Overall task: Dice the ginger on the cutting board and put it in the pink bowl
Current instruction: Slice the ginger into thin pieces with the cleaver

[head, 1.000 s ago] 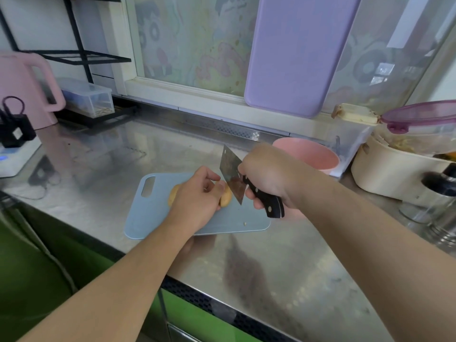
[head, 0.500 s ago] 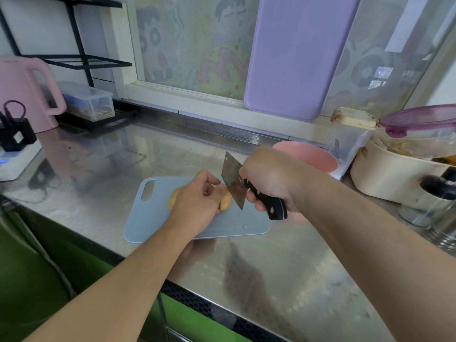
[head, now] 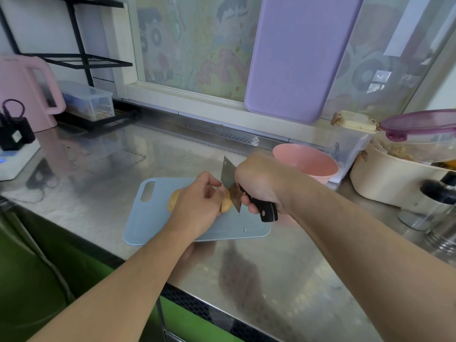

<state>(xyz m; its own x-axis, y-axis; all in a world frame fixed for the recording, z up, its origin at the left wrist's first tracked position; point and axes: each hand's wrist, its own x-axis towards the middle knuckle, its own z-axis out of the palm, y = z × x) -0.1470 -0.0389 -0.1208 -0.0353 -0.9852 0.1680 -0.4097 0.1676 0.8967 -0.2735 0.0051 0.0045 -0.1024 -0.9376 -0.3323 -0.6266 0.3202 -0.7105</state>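
Note:
A tan piece of ginger lies on the pale blue cutting board on the steel counter. My left hand curls over the ginger and holds it down, hiding most of it. My right hand grips the black handle of a cleaver, whose blade stands upright against the ginger's right end. A tiny ginger crumb lies near the board's front right corner. The pink bowl stands just behind my right hand.
A cream pot and a purple-lidded container crowd the right. A lilac board leans on the window. At the left stand a pink kettle, a clear box and a black charger. Glass jars stand far right.
The view has shifted slightly. My hands, the cleaver and the ginger keep nearly the same position on the board.

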